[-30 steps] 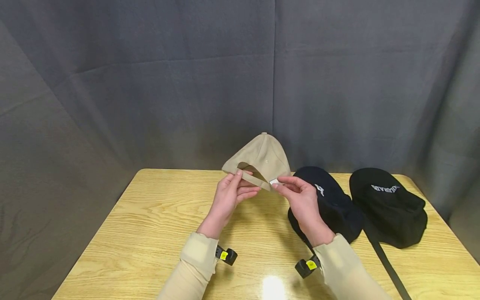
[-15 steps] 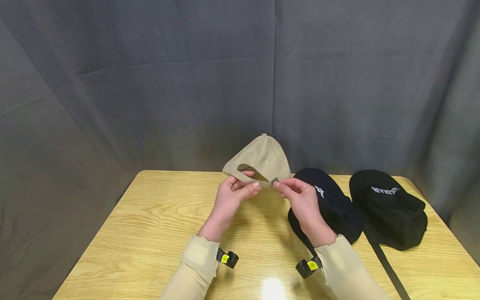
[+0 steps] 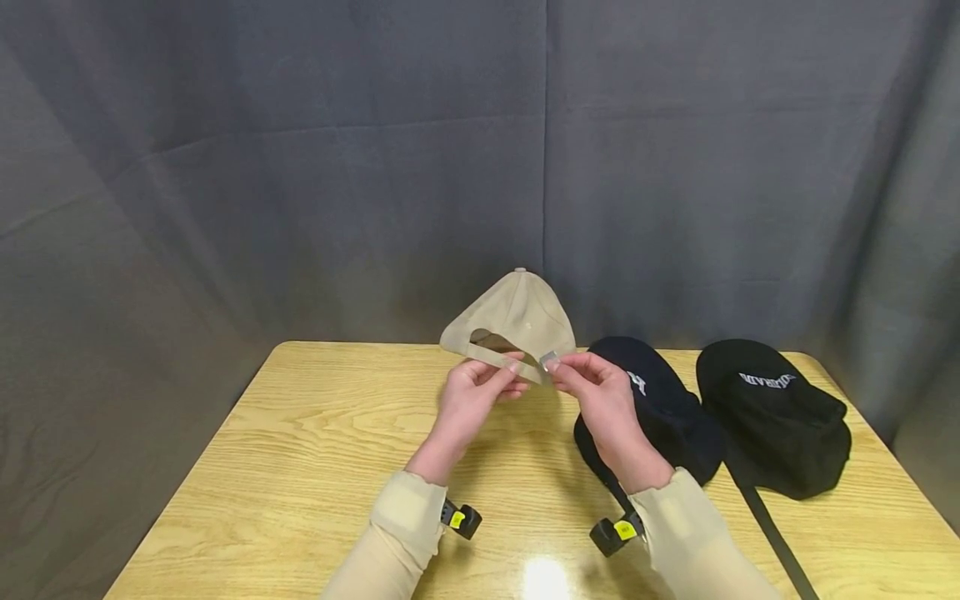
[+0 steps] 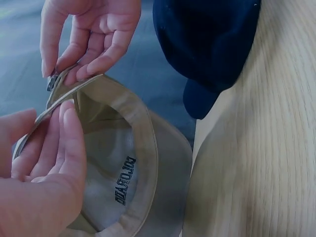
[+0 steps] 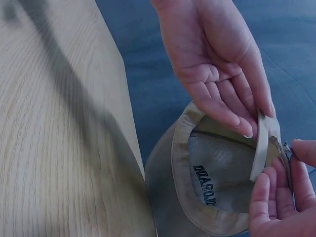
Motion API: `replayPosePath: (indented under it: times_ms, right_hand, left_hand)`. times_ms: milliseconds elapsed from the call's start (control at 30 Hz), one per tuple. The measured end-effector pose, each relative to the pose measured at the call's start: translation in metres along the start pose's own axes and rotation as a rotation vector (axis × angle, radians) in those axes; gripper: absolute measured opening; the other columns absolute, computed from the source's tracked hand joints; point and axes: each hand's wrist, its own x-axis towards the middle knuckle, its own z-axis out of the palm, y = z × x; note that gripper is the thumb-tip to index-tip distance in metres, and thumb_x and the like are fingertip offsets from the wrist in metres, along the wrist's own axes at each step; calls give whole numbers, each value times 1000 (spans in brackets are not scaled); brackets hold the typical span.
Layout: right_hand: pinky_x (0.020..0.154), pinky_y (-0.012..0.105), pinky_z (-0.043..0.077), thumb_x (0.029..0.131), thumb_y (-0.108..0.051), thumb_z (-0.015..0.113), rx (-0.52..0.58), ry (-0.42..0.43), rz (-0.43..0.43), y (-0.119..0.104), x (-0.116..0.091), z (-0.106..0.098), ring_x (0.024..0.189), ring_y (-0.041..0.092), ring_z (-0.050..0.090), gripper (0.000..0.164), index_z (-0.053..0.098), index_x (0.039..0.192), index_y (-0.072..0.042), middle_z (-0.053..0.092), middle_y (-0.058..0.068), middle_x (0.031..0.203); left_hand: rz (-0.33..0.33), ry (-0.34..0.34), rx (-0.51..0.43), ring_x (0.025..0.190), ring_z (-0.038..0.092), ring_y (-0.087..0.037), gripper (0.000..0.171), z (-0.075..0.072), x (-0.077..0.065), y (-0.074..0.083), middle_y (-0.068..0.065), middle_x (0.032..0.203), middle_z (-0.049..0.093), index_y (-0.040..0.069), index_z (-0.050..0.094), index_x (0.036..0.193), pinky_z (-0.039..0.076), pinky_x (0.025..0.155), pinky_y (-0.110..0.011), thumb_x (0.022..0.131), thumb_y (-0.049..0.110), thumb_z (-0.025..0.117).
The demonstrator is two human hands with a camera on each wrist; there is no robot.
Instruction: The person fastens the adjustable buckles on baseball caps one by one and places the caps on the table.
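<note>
A beige baseball cap (image 3: pixel 534 310) is held up above the far edge of the table, its back opening toward me. My left hand (image 3: pixel 472 404) pinches the cap's back strap (image 3: pixel 483 354) between thumb and fingers. A small metal buckle (image 3: pixel 549 361) at the strap's right side is pinched by my right hand (image 3: pixel 606 404). In the left wrist view, the cap's inside shows mirrored dark lettering (image 4: pixel 125 180), and the buckle (image 4: pixel 52 83) sits at the right hand's fingertips. The strap (image 5: pixel 260 148) runs between both hands in the right wrist view.
On the right of the wooden table (image 3: pixel 300 467) lie a navy cap (image 3: pixel 660 408) with a white emblem and a black cap (image 3: pixel 780 425) with white lettering. A dark strap (image 3: pixel 780 542) runs from them toward the front edge. A grey curtain (image 3: pixel 375 208) hangs behind.
My left hand has moved right along the strap, nearer the buckle, its grip changing on the way. The buckle has tilted in my right fingers, and the cap has shifted slightly left.
</note>
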Motion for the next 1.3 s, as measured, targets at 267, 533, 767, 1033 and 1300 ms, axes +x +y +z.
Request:
replayPosePath:
  times_ms: [267,533,767,1033,1300]
  right_hand:
    - [90,35,54,94,-17,77,37,-9,-2,-3,-1,3,87,22,67,25,70,106,4,70,7,97]
    - [90,37,54,94,-13,75,46,-14,-26,-5,-2,2,91,25,64,20,68,104,4,67,8,100]
    - [78,32,44,91,-20,80,-104,42,-47,-7,-3,-1,89,21,53,22,75,99,0,61,9,93]
    - [81,33,43,93,-16,75,-191,21,-48,-9,-3,-3,88,27,60,16,72,96,0,67,11,89]
    - [68,27,45,97,-11,65,-137,-22,-16,-10,1,-5,78,22,55,11,66,94,0,72,9,86]
  left_hand:
    - [-9,-46,14,83,71,-16,23,5,0,-3,-18,99,73,-12,67,114,58,84,-38,96,1,70]
    - [-71,-76,56,84,74,-27,21,4,-1,-4,-26,94,73,-12,61,116,60,78,-35,100,1,64]
    - [-45,-89,46,84,74,-26,22,3,-1,-1,-30,99,71,-12,58,121,60,77,-34,102,0,59]
    - [-7,-60,7,80,74,-21,19,-1,-2,3,-29,99,71,-10,58,118,60,76,-33,103,1,58]
    - [33,-39,-39,81,74,-20,13,-1,0,7,-30,100,71,-8,59,110,59,79,-36,102,2,60]
